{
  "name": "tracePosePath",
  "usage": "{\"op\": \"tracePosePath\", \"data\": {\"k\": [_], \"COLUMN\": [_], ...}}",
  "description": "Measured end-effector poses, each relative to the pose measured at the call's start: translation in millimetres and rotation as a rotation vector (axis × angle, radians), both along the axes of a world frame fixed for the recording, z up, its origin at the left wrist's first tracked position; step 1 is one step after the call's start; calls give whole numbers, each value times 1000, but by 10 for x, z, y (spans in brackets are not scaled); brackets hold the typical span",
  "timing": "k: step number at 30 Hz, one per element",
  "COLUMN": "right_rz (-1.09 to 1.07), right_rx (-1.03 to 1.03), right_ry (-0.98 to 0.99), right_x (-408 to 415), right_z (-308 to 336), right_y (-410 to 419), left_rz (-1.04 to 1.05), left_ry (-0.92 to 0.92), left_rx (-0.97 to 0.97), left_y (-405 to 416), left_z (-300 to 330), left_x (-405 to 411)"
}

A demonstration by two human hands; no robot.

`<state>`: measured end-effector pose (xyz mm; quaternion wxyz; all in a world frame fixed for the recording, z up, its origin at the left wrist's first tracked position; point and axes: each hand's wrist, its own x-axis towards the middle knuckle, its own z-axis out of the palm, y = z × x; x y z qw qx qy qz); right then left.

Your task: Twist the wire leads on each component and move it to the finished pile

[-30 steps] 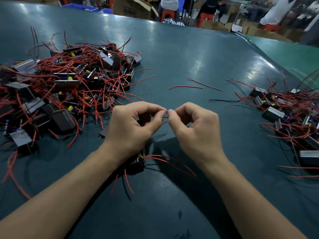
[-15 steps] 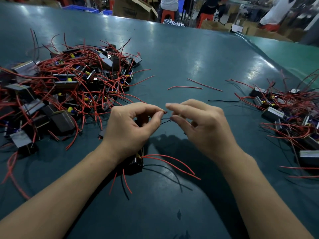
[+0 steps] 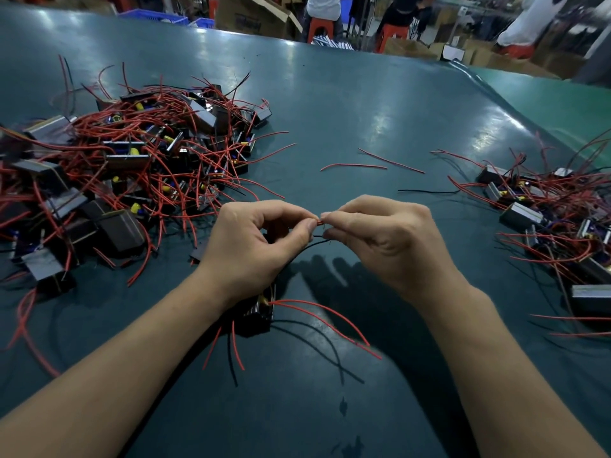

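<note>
1. A small black box-shaped component with red and black wire leads (image 3: 261,312) lies on the dark green table (image 3: 363,110), close to the person, partly under the left wrist.
2. One thin red wire lead (image 3: 319,222) comes up from it and sits between the two hands.
3. The left hand (image 3: 254,246) pinches this red lead with thumb and first finger, the other fingers curled in.
4. The right hand (image 3: 386,239) pinches the tip of the same lead, and the two hands nearly touch.
5. A thin black wire (image 3: 310,246) runs just under the fingertips.
6. More red leads (image 3: 330,319) and black ones trail from the component across the table toward the person.
7. A big tangled pile of black components with red wires (image 3: 132,166) lies to the left.
8. A smaller pile of the same parts (image 3: 545,219) lies to the right.
9. Two loose red wire pieces (image 3: 370,163) lie between the piles, farther away.
</note>
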<state>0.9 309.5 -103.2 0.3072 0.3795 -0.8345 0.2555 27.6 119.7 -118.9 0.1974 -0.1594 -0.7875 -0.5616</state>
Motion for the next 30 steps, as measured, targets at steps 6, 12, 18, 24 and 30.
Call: {"op": "tracePosePath", "data": {"k": [6, 12, 18, 24, 30], "right_rz": [-31, -131, -140, -448, -17], "right_rx": [-41, -759, -1000, -625, -151], "right_ry": [-50, -1041, -1334, -702, -143], "right_x": [54, 197, 178, 105, 448], "right_z": [30, 119, 187, 175, 178], "right_y": [-61, -346, -306, -115, -582], "left_rz": [8, 48, 128, 284, 461], "left_ry": [35, 299, 321, 71, 66], "left_rx": [-17, -169, -157, 160, 209], "left_y": [9, 14, 148, 22, -184], "left_z": [-8, 27, -2, 46, -19], "left_x": [-2, 11, 17, -105, -210]}}
